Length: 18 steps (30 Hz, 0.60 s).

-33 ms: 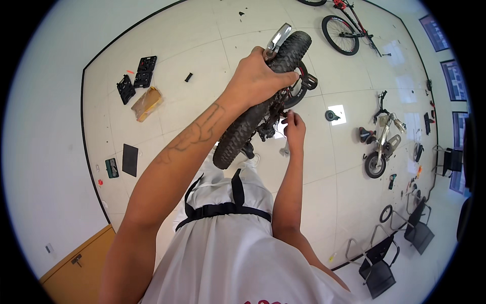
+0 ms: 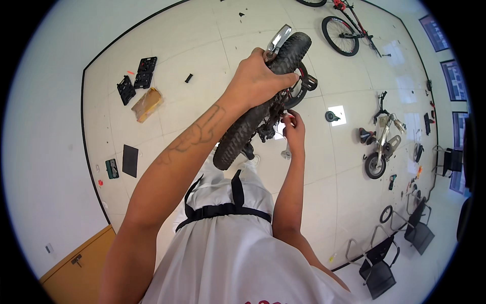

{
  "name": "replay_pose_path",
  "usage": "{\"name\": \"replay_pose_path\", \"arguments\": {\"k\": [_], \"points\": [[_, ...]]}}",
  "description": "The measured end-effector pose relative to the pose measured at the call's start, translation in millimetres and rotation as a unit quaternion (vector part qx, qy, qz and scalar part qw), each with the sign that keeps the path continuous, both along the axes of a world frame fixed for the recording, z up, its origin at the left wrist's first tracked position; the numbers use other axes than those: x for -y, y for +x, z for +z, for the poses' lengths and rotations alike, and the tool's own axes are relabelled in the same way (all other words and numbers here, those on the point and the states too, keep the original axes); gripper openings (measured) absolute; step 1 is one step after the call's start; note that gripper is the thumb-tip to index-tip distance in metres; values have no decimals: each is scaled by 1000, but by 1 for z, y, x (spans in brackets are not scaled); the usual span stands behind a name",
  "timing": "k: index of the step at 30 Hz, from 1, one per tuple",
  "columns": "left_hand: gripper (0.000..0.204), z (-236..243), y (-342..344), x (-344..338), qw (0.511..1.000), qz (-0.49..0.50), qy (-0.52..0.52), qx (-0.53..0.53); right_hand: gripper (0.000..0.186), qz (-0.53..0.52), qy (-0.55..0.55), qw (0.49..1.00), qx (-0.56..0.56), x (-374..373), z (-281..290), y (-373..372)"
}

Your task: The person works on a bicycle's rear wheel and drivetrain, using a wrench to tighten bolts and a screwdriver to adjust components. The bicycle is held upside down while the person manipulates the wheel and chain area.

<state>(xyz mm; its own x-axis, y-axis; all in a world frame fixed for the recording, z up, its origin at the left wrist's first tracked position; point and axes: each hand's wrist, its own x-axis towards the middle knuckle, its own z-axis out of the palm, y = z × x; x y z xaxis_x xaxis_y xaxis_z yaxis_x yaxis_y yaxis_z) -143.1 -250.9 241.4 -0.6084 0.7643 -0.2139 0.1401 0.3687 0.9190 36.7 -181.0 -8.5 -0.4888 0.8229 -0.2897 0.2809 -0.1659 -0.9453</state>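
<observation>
Up in front of the person's chest, the left hand (image 2: 260, 81) wraps over the knobby tyre of a small bicycle wheel (image 2: 253, 119), gripping it firmly and holding it clear of the tiled floor (image 2: 202, 45). The right hand (image 2: 293, 126) pinches narrowly at the hub hardware (image 2: 276, 119) beneath; what it grips is too small to tell. If that top grip loosens, the wheel could probably swing and tear the small part from the fingertips, dropping it to the floor.

Pale tiled floor (image 2: 202, 45), black tool trays (image 2: 136, 76), cardboard piece (image 2: 147, 104), small bicycle (image 2: 382, 144), folding chairs (image 2: 390, 258)
</observation>
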Motion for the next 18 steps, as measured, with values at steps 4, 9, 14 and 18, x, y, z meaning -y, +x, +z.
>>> {"name": "replay_pose_path", "arguments": {"k": [4, 9, 14, 18], "points": [[74, 8, 3, -1, 1000, -3, -21, -12, 43, 44, 46, 996, 63, -6, -13, -1], [74, -5, 3, -2, 1000, 3, 14, -2, 43, -4, -17, 1000, -7, 3, 13, 1], [73, -6, 3, -3, 1000, -4, 6, 10, 49, -18, -37, 999, 18, -5, -12, 5], [76, -9, 2, -3, 1000, -1, 4, -22, 48, -46, -34, 998, 2, -3, 11, -1]]}}
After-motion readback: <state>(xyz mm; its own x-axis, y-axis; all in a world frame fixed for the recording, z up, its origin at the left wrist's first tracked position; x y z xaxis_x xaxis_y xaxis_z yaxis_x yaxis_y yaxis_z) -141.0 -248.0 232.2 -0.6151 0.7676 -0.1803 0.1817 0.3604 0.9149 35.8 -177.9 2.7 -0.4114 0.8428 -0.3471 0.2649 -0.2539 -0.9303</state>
